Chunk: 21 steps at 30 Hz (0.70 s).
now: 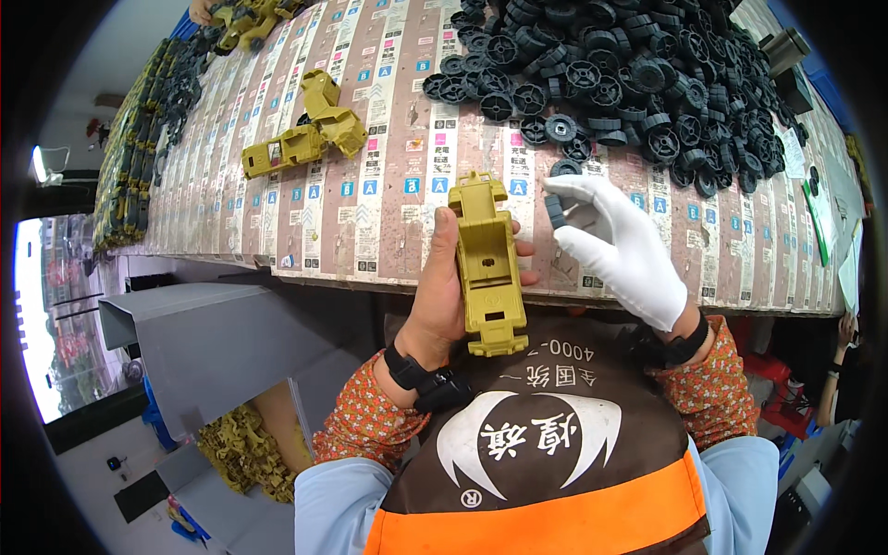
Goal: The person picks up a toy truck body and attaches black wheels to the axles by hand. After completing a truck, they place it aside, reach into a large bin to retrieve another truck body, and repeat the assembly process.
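Note:
My bare left hand (435,305) is closed round an olive-yellow plastic toy vehicle body (490,264). The body is held lengthwise above the table's near edge, its hollow middle facing up. Just right of it, my white-gloved right hand (634,245) pinches a small black toy wheel (555,211) between thumb and fingertips. The wheel is apart from the body and seen nearly edge-on. Another loose wheel (564,168) lies on the table just beyond those fingertips. Several similar olive bodies (289,151) lie together farther off to the left.
A large heap of black wheels (610,79) covers the far right of the table (398,120). Olive and dark parts (129,176) are stacked along its left end. Below left stands a grey box (208,324) near a bin of olive parts (245,449). Another person's hand (201,11) shows at top left.

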Tool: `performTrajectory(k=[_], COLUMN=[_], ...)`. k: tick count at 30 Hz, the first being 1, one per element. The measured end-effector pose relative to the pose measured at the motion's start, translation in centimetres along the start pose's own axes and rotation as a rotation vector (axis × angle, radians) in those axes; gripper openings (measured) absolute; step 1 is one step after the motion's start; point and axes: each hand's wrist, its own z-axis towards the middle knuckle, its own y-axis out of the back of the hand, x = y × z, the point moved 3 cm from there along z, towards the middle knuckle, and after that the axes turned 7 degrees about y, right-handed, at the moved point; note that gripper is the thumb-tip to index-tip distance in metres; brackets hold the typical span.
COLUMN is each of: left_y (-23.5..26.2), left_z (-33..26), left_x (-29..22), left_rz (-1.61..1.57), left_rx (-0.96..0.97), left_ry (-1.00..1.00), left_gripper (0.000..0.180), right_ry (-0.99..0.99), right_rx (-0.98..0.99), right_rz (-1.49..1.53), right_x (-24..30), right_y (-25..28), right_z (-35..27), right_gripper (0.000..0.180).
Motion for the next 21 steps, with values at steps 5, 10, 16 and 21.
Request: performTrajectory(k=[5,10,16,21], left_y=[-2.0,-1.3,-1.7,-3.2], left_z=[-0.5,-0.8,-1.1,-1.2], left_x=[-0.1,0.2,0.7,0.3], left_rz=[-0.065,-0.069,-0.004,0.265], left_rx=[0.017,0.049,0.036,-0.014], left_ry=[0.081,0.139,0.149,-0.047], left_gripper=[0.081,0.081,0.080,0.078], right_ry=[-0.096,-0.049,-0.072,-0.167], right_rx=[0.020,-0.013,-0.020,-0.154], right_rz=[0.321,0.409,0.507,0.551], right_x=[-0.5,-1.8,-2.0,-1.6], right_y=[-0.8,-2.1,-2.5,-3.2], right_z=[-0.6,-1.1,-1.3,-2.1], right_gripper=[0.053,0.051,0.051,0.052])
